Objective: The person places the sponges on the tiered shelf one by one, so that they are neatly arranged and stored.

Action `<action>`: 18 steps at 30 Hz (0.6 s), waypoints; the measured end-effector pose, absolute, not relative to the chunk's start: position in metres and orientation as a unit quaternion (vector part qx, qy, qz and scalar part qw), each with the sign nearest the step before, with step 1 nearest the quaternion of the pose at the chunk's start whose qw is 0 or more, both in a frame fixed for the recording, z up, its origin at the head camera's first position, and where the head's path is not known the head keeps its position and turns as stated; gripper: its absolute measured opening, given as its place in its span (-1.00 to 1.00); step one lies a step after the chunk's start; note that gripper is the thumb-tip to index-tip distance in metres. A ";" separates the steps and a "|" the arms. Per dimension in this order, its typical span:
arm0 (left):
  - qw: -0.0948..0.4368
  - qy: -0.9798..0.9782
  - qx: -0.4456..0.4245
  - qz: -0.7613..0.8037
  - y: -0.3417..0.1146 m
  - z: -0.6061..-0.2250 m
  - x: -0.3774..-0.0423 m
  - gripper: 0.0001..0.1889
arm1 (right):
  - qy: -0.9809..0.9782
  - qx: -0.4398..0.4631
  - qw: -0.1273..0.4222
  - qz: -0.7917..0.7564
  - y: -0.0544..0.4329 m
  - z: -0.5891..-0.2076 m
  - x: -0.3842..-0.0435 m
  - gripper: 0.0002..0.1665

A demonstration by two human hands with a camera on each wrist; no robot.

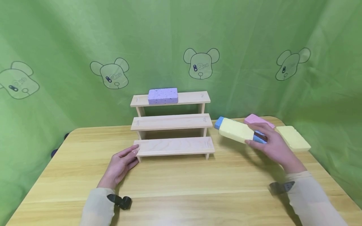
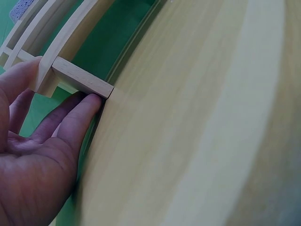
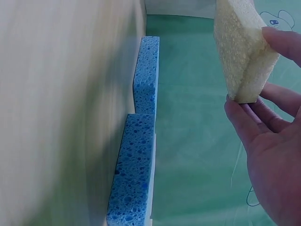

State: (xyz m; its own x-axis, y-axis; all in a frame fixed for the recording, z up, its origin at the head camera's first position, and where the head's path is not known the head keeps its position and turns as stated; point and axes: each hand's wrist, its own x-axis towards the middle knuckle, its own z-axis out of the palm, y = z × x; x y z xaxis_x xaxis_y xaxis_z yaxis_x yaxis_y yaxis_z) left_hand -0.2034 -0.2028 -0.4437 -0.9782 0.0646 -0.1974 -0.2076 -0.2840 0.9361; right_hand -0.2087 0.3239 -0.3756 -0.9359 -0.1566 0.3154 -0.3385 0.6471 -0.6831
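A three-tier wooden step rack [image 1: 173, 146] stands on the table. My left hand [image 1: 120, 164] grips the left end of its lowest step; in the left wrist view fingertips touch the board and its leg [image 2: 82, 77]. A purple sponge [image 1: 163, 95] lies on the top step, left of its middle. To the right of the rack, my right hand [image 1: 271, 144] holds a pale yellow sponge [image 1: 236, 129] by one end, tilted above the table. Behind it, partly hidden in the head view, are blue sponges; the right wrist view shows two blue sponges [image 3: 131, 169] in a line on the table.
A pink sponge [image 1: 258, 120] and another yellow sponge [image 1: 293, 138] lie at the table's right side. Green curtain [image 1: 158, 40] with bear-head outlines hangs close behind the rack. The wooden table [image 1: 181, 191] extends in front of it.
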 end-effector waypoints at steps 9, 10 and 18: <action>0.086 0.596 -0.056 0.796 -0.203 -0.443 -0.203 -0.47 | -0.903 0.127 0.123 0.393 0.317 -0.365 -0.207 -0.24; 0.086 0.596 -0.056 0.796 -0.203 -0.442 -0.203 -0.46 | -0.901 0.128 0.124 0.395 0.316 -0.363 -0.207 -0.24; 0.084 0.593 -0.063 0.798 -0.202 -0.442 -0.203 -0.45 | -0.887 0.136 0.112 0.428 0.309 -0.353 -0.207 -0.26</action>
